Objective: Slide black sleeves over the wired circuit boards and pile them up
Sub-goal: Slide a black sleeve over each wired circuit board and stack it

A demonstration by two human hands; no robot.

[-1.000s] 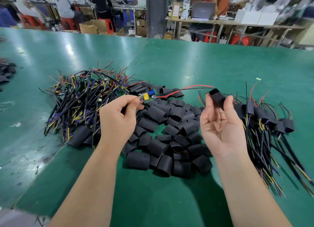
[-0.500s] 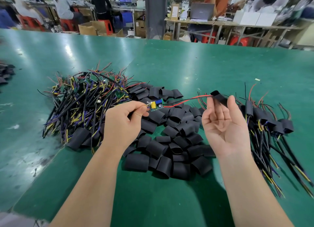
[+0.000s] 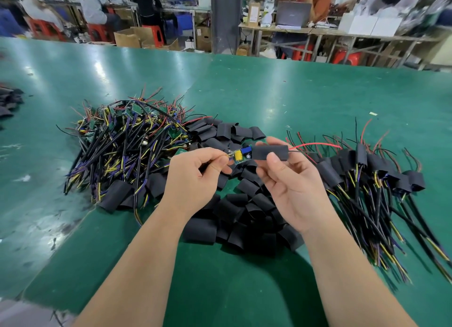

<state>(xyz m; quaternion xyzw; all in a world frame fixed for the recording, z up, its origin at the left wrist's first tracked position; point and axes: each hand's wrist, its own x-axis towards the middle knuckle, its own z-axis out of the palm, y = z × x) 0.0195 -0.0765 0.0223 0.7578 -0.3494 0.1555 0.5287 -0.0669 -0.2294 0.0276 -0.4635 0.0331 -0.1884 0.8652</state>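
Stock of unsleeved wired boards lies heaped at the left of the green counter, unchanged from the earlier frames. Thumb and forefinger of the left hand, raised over the heap of loose black sleeves, pinch the leads at the left end of one circuit board, as before. Board position: clear of the counter, between the two hands, yellow and blue components uppermost. Left mouth of the black sleeve now meets the right end of the board, with the red wire and a black wire emerging from its right mouth; half a second earlier it sat well apart from the board, at the tip of the red wire. Thumb and fingertips of the right hand pinch the sleeve, and this hand has closed in on the left hand. Pile of finished sleeved boards lies at the right, cables trailing toward the near edge
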